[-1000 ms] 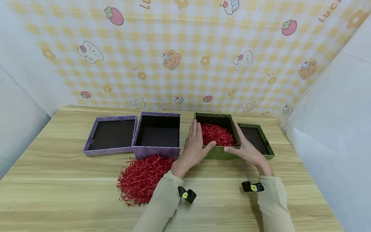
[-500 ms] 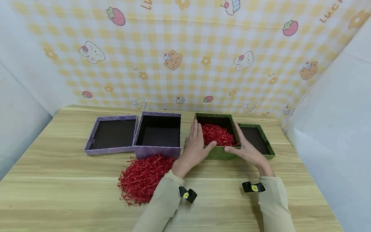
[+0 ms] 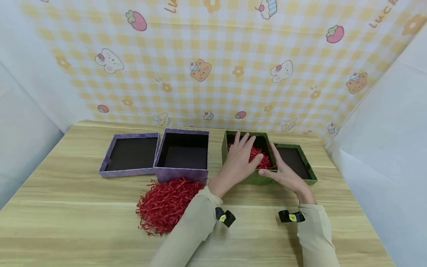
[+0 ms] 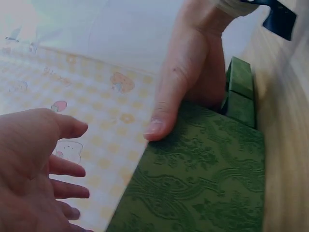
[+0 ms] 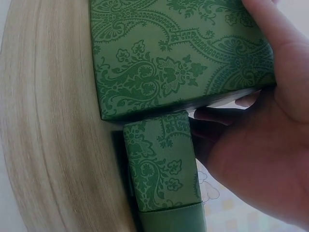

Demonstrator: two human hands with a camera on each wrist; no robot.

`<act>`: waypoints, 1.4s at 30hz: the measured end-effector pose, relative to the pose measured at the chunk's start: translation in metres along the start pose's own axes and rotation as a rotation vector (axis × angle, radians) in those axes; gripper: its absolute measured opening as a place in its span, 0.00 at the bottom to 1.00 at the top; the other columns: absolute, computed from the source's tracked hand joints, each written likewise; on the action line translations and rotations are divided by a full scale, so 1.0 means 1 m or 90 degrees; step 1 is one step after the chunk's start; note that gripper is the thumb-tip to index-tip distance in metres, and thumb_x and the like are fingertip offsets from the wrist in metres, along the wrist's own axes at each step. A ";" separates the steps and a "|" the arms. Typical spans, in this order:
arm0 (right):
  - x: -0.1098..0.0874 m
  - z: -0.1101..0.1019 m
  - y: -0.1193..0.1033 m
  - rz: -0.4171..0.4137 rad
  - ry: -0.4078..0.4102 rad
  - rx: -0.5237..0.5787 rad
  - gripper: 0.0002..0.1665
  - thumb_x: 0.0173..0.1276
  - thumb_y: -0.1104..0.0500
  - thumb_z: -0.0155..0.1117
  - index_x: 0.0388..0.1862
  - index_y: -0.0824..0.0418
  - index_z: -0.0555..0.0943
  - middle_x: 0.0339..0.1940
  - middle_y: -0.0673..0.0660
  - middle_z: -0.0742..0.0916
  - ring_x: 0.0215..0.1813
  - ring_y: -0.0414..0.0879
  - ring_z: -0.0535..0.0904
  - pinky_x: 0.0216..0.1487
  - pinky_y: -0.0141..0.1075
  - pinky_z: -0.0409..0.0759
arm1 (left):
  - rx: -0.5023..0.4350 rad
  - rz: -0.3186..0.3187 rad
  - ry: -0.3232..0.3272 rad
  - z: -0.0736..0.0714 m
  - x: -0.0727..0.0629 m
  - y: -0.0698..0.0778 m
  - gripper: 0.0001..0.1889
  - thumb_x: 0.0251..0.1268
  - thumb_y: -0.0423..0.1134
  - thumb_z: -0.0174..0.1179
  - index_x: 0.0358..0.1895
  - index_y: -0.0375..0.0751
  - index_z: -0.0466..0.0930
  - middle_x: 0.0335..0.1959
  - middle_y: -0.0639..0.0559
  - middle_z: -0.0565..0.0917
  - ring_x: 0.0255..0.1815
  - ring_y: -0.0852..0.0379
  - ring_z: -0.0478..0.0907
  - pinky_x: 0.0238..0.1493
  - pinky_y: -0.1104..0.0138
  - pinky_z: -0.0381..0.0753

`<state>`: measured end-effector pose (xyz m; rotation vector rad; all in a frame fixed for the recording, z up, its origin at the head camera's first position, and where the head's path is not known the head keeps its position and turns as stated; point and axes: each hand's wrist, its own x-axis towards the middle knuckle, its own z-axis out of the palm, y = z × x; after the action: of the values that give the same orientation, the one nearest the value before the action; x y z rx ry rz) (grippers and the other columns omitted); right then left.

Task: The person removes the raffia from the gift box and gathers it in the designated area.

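Note:
Over the left side of an open green box [image 3: 254, 179] is my left hand [image 3: 238, 159], its spread fingers reaching above the red shredded paper [image 3: 264, 158] inside and hiding much of it. The left wrist view shows these fingers relaxed and holding nothing. My right hand [image 3: 287, 176] rests against the front right corner of the box, thumb along the front rim and fingers extended along the right wall. In the right wrist view, the embossed front of the box stands beside the green lid [image 5: 161, 164], close to the right hand.
An empty purple box [image 3: 181, 174] stands left of the green one, its purple lid [image 3: 126, 172] farther left. A loose heap of red shredded paper [image 3: 163, 207] lies before the purple box, partly behind the left sleeve. A checked cloth backdrop [image 3: 220, 100] rises behind the wooden table [image 3: 83, 207].
My left hand has left the green box's left wall and moved right, over its opening. My right hand stays at the box's corner. The head view has shifted slightly.

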<state>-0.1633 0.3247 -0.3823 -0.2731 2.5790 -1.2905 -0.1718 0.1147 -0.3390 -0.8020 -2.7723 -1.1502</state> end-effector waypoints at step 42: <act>-0.005 -0.002 -0.002 -0.020 -0.017 -0.003 0.56 0.65 0.48 0.62 0.69 0.26 0.28 0.74 0.51 0.35 0.73 0.62 0.35 0.61 0.65 0.50 | 0.206 -0.253 -0.366 0.041 0.056 -0.015 0.32 0.70 0.37 0.49 0.73 0.62 0.49 0.73 0.43 0.48 0.71 0.42 0.48 0.60 0.52 0.64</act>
<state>-0.1595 0.3262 -0.3786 -0.3301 2.5655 -1.2827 -0.2204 0.1585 -0.3664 -0.6381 -3.5858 -0.5076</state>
